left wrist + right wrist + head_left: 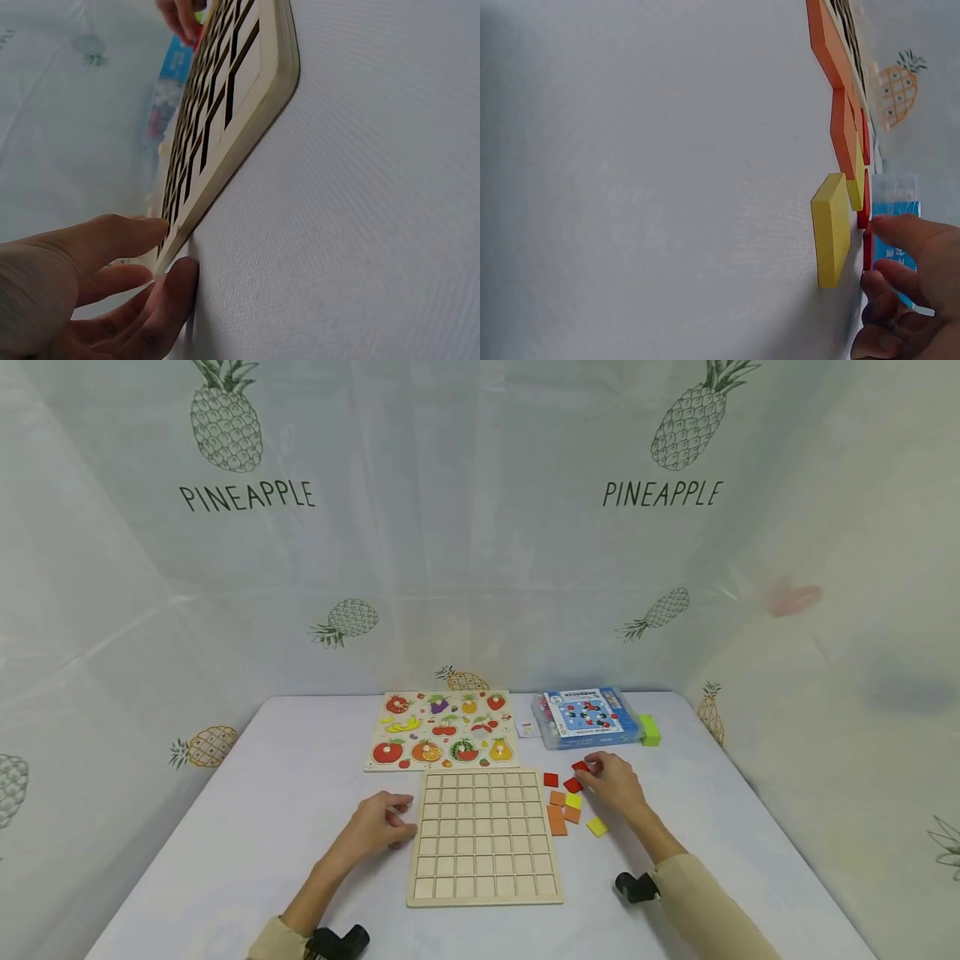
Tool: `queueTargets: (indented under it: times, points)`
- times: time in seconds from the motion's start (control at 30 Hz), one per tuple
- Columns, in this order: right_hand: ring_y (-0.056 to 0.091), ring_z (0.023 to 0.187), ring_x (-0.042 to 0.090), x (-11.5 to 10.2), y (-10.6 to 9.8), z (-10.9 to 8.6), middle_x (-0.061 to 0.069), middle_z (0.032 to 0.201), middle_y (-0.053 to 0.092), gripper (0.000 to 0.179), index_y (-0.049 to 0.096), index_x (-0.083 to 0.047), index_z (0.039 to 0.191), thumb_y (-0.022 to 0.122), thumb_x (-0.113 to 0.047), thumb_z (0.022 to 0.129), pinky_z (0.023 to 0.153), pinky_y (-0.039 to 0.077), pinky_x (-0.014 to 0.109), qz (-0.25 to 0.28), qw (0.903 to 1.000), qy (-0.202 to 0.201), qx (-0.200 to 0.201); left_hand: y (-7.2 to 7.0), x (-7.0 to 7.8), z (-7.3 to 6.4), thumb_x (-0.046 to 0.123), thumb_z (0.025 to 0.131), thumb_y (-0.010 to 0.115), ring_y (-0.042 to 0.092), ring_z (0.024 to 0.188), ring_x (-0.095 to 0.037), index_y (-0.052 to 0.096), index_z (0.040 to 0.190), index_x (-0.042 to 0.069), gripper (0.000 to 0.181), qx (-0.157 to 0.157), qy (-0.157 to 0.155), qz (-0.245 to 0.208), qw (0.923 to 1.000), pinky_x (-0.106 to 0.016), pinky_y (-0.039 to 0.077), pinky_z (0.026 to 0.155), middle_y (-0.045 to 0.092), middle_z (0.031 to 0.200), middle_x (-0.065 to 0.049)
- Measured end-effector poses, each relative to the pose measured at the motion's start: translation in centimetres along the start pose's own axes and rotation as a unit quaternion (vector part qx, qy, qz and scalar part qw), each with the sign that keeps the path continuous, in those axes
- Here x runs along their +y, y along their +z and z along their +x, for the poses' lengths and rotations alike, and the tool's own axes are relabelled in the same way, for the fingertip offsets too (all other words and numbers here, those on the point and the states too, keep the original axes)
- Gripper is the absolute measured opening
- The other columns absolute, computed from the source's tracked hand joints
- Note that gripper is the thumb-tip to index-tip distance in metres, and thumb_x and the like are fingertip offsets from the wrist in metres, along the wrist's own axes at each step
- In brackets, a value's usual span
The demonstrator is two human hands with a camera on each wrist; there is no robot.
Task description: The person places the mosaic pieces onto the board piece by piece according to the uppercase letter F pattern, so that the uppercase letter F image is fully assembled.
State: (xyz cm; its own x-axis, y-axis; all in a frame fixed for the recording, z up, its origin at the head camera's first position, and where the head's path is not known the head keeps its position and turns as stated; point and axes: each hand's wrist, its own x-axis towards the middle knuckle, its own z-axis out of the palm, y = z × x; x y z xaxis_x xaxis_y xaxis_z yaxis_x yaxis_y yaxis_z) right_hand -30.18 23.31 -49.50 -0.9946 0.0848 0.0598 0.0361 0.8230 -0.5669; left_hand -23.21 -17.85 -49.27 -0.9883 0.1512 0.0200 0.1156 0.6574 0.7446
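A wooden grid board (483, 771) lies flat on the table. Beside its left edge is my left hand (378, 822), fingers loosely bent; in the left wrist view, the thumb (124, 236) meets the board's rim. My right hand (615, 782) is at the loose square tiles, right of the board. Its thumb and a finger pinch a red tile (868, 249) at the table surface. Close by lie another red tile (573, 785), a yellow tile (573, 801) and several orange tiles (557, 820). A separate yellow tile (831, 229) lies nearer the right wrist.
Behind the grid board lies a fruit picture board (442, 731). To its right stand a blue-and-clear plastic box (588, 718) and a bright green block (650, 731), with a small card (528, 728) between. A pineapple-print curtain (480, 543) surrounds the white table (247, 827).
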Motion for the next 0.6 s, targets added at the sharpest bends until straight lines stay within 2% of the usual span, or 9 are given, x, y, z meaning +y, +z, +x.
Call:
queueTargets:
  times: [0.1, 0.6]
  points:
    - [0.056, 0.092, 0.025, -0.15, 0.03, -0.02, 0.014, 0.102, 0.064, 0.042, 0.062, -0.002, 0.121, 0.073, -0.025, 0.088, 0.085, 0.054, 0.040, 0.002, 1.0000, 0.009, -0.001, 0.09, 0.04, 0.00, 0.007, 0.076, 0.081, 0.061, 0.065, -0.009, 0.066, 0.122, -0.002, 0.049, -0.006, -0.004, -0.005, 1.0000, -0.020, 0.052, 0.053, 0.063, 0.100, -0.009]
    - [0.056, 0.092, 0.026, -0.33, -0.02, -0.05, 0.014, 0.103, 0.063, 0.037, 0.063, -0.002, 0.119, 0.072, -0.020, 0.088, 0.086, 0.054, 0.039, 0.012, 0.9994, 0.029, -0.014, 0.19, 0.17, -0.10, 0.002, 0.075, 0.079, 0.064, 0.069, -0.010, 0.065, 0.121, -0.007, 0.048, -0.027, 0.016, -0.040, 0.9987, -0.020, 0.055, 0.056, 0.064, 0.104, -0.015]
